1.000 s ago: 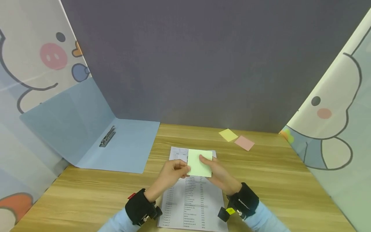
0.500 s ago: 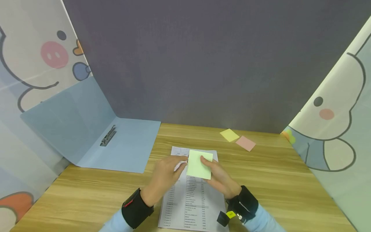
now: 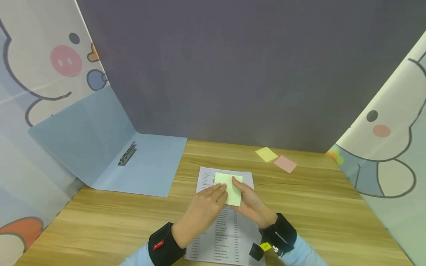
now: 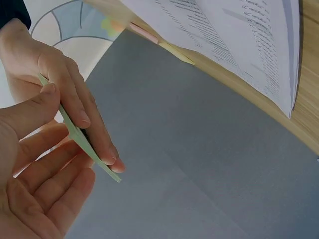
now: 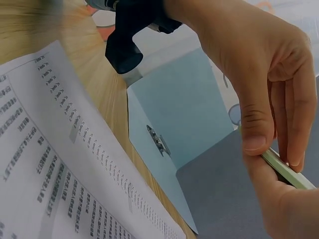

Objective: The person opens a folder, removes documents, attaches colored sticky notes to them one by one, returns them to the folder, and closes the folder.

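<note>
The pale green note pad point(image 3: 233, 195) was held above the printed sheets point(image 3: 227, 236), between the two hands, so neither hand was the nearer. Its right side was gripped by the right hand point(image 3: 253, 207), with the thumb laid on the upper face and the other fingers placed underneath. Its lower left part was covered by the left hand point(image 3: 204, 207), whose fingers were laid close together across the face, almost straight and not clamped; how firmly the pad was pressed by them could not be told.

No clear long axis was shown by the pad, which looked nearly square and was turned slightly askew. Its exposed face looked plain, and it was seen edge-on from the left wrist as a thin strip.

Farther off to the right, a yellow note point(image 3: 266, 154) and a pink note point(image 3: 285, 164) were laid side by side on the worktop point(image 3: 319, 207). A blue folder point(image 3: 156, 170) was spread to the left.
</note>
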The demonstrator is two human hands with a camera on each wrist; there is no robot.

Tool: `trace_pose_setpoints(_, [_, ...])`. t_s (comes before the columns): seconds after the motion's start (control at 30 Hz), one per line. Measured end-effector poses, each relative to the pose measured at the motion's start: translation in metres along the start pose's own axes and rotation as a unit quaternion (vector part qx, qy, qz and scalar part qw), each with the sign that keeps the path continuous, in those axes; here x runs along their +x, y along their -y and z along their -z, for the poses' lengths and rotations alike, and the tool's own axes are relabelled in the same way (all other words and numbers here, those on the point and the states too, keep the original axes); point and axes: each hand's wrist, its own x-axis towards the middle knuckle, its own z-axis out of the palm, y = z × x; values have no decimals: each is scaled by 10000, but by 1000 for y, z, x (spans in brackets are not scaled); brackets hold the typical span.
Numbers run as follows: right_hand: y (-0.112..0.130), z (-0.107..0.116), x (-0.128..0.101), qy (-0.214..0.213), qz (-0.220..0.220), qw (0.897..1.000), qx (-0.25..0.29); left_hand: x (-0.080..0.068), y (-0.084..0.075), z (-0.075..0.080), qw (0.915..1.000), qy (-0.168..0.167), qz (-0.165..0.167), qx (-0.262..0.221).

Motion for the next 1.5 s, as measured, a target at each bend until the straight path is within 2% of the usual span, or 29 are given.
trace_pose_setpoints(0.3, [1, 0, -1, 53, -106, 9998, 182, 0, 0, 0, 9999, 60, 77, -73])
trace_pose_setpoints(0.53, [1, 1, -2, 34, -172, 9996, 235, 0, 0, -2, 9999, 84, -83, 8])
trace_pose_setpoints(0.63, [0, 4, -2, 344, -219, 9980, 480, 1, 2, -3, 10000, 25, -19, -74])
trace_pose_setpoints(0.8, [-3, 14, -8, 1253, -233, 9871, 965, 1, 9, -4, 9986, -63, 160, -496])
trace_pose_setpoints(0.9, [-4, 19, -13, 1473, -176, 9881, 413, 1, 12, -4, 9966, -107, 283, -770])
trace_pose_setpoints(1.03, [-5, 24, -15, 1310, -119, 9861, -1018, 0, 15, -3, 9930, -185, 393, -1097])
trace_pose_setpoints(1.17, [-5, 23, -15, 696, -157, 9809, -1807, 1, 15, -2, 9886, -288, 453, -1406])
trace_pose_setpoints(1.3, [-8, 15, -14, -59, -81, 9754, -2201, 3, 11, -1, 9913, -449, 285, -1207])
trace_pose_setpoints(1.4, [-12, 7, -13, -541, 146, 9608, -2716, 5, 5, 0, 9949, -559, 22, -841])
trace_pose_setpoints(1.5, [-17, -1, -11, -1142, 649, 9298, -3439, 6, 0, 1, 9959, -641, -80, -627])
